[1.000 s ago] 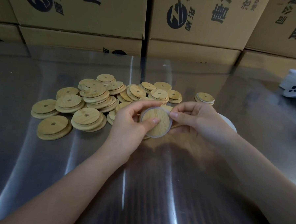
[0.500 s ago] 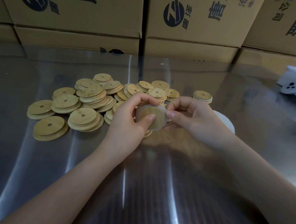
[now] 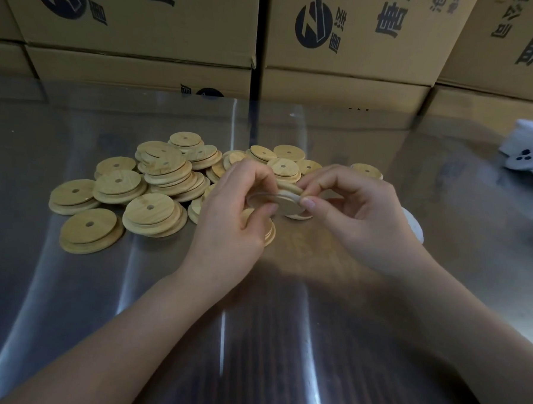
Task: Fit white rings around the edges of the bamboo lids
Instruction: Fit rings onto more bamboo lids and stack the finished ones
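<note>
I have one bamboo lid (image 3: 282, 202) held up off the bench (image 3: 282, 341), just in front of the pile of lids (image 3: 164, 181), with both hands closed on it. My left hand (image 3: 233, 218) pinches the lid's left rim, thumb under and fingers (image 3: 262, 178) curled over the top; my right hand (image 3: 360, 213) grips the right rim, thumb tip pressed on the edge and the other fingers bent over behind. The white ring (image 3: 256, 196) shows as a pale band along the lid's near-left edge, so I judge it is partly seated; I cannot tell whether it sits all the way round, since my fingers hide the far side. The main risk from here is the ring rolling or popping off one side as I press the other, because a stretched band tends to spring back if my left pinch eases. The lid is tilted nearly flat and held only by its rim, so it could also slip and drop into the pile of lids below, mixing with the ones lacking rings. Both wrists sit low, forearms coming in from the near edge of the bench and meeting at the lid. Something white (image 3: 414, 223) lies right of the pile, mostly hidden by my right hand.
</note>
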